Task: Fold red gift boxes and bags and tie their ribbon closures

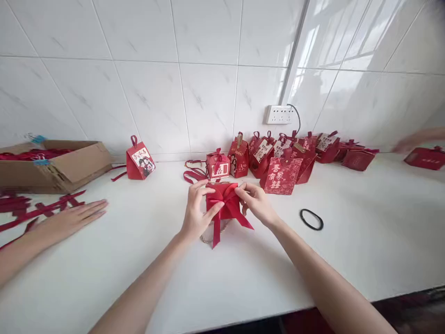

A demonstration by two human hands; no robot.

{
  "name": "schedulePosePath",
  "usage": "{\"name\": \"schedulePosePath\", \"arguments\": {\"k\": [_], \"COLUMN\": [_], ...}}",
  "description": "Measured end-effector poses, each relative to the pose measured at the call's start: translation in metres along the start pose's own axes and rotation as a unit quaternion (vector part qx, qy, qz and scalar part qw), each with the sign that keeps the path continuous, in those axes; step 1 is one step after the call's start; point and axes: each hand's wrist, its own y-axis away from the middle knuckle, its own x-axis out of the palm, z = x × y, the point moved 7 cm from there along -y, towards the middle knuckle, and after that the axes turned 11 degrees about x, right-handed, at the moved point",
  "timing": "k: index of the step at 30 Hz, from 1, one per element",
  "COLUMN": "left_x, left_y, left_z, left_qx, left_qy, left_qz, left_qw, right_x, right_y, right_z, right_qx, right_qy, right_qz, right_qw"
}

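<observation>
In the middle of the white table lies a small red gift box point(231, 212) with a red ribbon bow point(225, 200) on its near side. Two ribbon tails hang from the knot toward me. My left hand point(198, 206) pinches the bow's left part, thumb near the knot. At the upper right of the bow, my right hand point(255, 202) has thumb and fingers closed on the right loop. Beneath the box, a twisted gold cord handle point(207, 240) shows partly. The box's far side is hidden by the hands and bow.
Several red gift boxes point(281, 175) stand along the tiled wall, one point(139, 160) apart on the left. An open cardboard box point(83, 162) is at far left, near another person's hand point(74, 218) and loose ribbons. A black ring-shaped band point(312, 219) lies right. Another hand point(415, 139) blurs at far right.
</observation>
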Motion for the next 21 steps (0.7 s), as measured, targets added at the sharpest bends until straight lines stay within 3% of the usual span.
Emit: {"name": "schedulePosePath", "arguments": {"k": [8, 14, 18, 21], "left_x": [0.0, 0.0, 0.001, 0.0], "left_y": [-0.009, -0.009, -0.009, -0.01], "left_z": [0.007, 0.001, 0.001, 0.003], "left_qx": [-0.013, -0.01, -0.023, -0.044], "left_qy": [0.007, -0.003, 0.003, 0.009], "left_qz": [0.148, 0.164, 0.17, 0.148], "left_qw": [0.989, 0.986, 0.985, 0.988], "right_x": [-0.006, -0.002, -0.004, -0.006], "right_y": [-0.001, 0.005, 0.006, 0.005], "right_z": [-0.001, 0.013, 0.014, 0.011], "right_qx": [-0.039, -0.14, -0.143, -0.117], "right_qy": [0.04, 0.151, 0.192, 0.19], "right_qz": [-0.022, -0.035, -0.061, -0.047], "right_qw": [0.998, 0.978, 0.969, 0.974]}}
